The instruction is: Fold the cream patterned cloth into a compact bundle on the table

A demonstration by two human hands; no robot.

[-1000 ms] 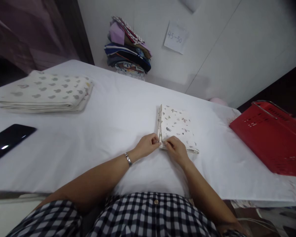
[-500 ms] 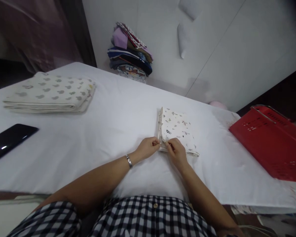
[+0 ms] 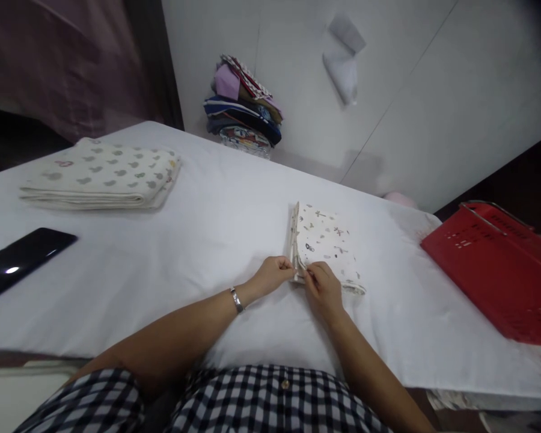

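Note:
A small folded cream cloth (image 3: 327, 240) with a scattered print lies on the white-covered table, its layered edges showing at the left and near sides. My left hand (image 3: 275, 273) pinches the cloth's near left corner between thumb and fingertips. Close beside it, my right hand (image 3: 324, 287) has its fingers closed on the upper layer near the same corner, the wrist coming in from below. The fingertips of both hands are almost touching. Exactly which layers each hand grips is too small to make out.
A larger folded cloth (image 3: 103, 174) with a grey print lies at the table's far left, above a black phone (image 3: 27, 258). The red basket (image 3: 500, 270) stands at the right. Beyond the table, a stack of folded clothes (image 3: 243, 111) rests on the floor.
The whole view has shifted slightly, so things sit a little lower in it. Both hands stay at the same corner of the small cloth, with no clear change in their hold.

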